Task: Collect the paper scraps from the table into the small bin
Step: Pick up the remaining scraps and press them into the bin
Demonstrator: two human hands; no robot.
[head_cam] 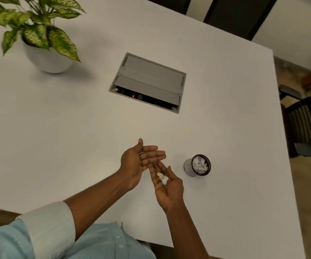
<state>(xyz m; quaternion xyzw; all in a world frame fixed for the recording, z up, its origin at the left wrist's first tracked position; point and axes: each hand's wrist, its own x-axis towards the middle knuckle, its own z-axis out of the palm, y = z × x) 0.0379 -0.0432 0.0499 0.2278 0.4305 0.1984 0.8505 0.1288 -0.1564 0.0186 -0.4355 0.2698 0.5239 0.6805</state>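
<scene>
A few white paper scraps lie in the cupped palm of my right hand, held palm up above the white table. My left hand is flat and palm up just left of it, fingers straight and touching the right fingertips, with nothing in it. The small grey bin stands upright on the table a short way right of my right hand, with white scraps inside it up to the rim.
A grey cable box with a part-open lid is set into the table's middle. A potted plant stands at the far left. Dark chairs sit past the right table edge.
</scene>
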